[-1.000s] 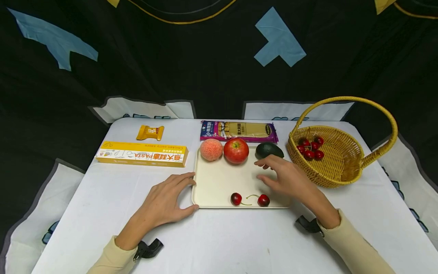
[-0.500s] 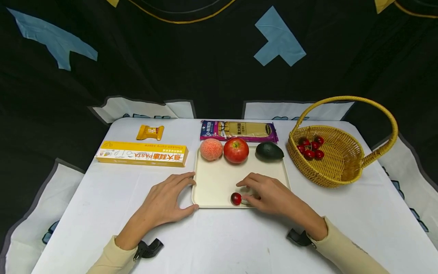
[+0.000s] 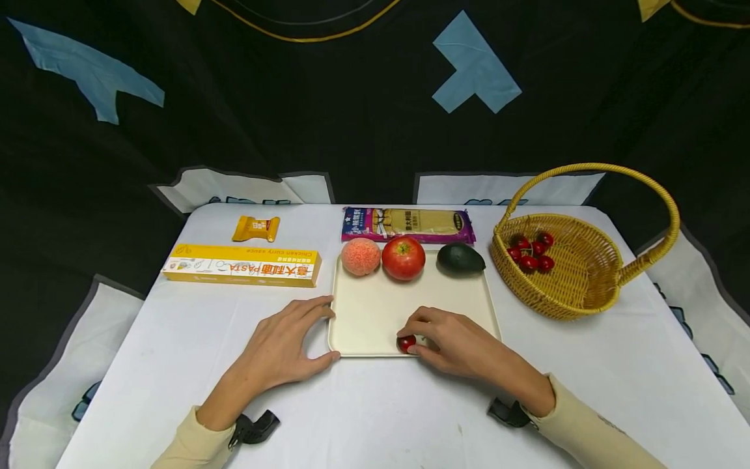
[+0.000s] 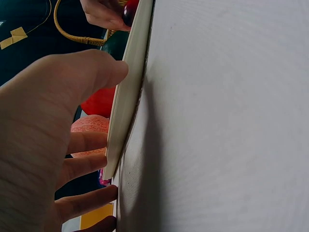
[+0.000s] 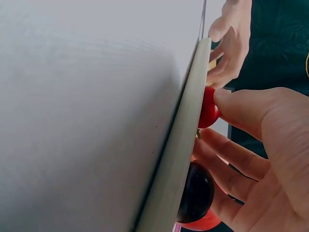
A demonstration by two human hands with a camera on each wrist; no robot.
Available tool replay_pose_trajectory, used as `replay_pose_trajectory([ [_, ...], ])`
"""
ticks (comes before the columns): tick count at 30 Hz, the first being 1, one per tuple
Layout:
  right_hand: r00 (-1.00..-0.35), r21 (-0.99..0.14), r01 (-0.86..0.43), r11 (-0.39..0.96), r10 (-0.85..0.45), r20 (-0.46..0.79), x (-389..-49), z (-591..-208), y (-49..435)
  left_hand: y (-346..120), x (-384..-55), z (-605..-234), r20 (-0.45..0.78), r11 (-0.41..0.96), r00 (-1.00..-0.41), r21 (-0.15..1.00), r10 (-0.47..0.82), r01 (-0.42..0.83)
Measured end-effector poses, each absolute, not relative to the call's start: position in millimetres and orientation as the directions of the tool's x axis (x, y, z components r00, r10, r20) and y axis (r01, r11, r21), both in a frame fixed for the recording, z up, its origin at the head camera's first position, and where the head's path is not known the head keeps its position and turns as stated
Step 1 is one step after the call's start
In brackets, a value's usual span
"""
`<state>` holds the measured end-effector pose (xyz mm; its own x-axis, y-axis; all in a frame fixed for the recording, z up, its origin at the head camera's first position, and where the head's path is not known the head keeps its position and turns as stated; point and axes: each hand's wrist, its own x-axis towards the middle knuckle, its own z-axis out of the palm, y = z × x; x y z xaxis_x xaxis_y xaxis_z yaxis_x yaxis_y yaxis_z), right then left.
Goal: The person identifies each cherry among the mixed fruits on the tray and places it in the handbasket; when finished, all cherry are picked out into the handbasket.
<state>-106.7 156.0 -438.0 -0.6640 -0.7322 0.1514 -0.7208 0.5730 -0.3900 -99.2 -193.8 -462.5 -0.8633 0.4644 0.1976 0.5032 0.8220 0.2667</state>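
My right hand point(image 3: 454, 342) is low over the front of a cream tray point(image 3: 366, 312), pinching a red cherry point(image 3: 405, 344) between thumb and index finger. In the right wrist view, the thumb presses this cherry point(image 5: 208, 108); a second, darker cherry point(image 5: 197, 192) lies by the rim near the other fingers. The head view hides that second one under the hand. At the tray's left edge my left hand point(image 3: 281, 342) rests with spread fingers, fingertips and thumb at the rim. A pink fuzzy peach point(image 3: 360, 256), a red apple point(image 3: 403, 258) and an avocado point(image 3: 460, 259) line the tray's back.
On the right stands a yellow wicker basket point(image 3: 592, 286) with a tall handle and several cherries point(image 3: 530, 253) inside. Behind the tray lies a purple pasta packet point(image 3: 407, 225). Left are a yellow pasta box point(image 3: 241, 265) and a small orange-yellow wrapped snack point(image 3: 256, 228).
My right hand has come from beside the avocado leftward and toward the tray's front, its thumb and index finger closing on the left cherry. The left hand keeps its place.
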Motion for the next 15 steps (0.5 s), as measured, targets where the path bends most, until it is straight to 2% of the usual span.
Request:
replay_pose_trajectory([
  [7,-0.678,-0.421,-0.699,0.578,-0.722,0.135,-105.6,-442.1,156.0,-194.7,-98.9,-464.0,0.187,0.821,-0.864,0.270,0.468,0.503],
  [15,-0.670,-0.424,-0.714,0.557,-0.718,0.187,-109.3,-440.1,157.6,-194.0,-100.3,-463.6,0.212,0.814,-0.856,0.267,0.472,0.515],
])
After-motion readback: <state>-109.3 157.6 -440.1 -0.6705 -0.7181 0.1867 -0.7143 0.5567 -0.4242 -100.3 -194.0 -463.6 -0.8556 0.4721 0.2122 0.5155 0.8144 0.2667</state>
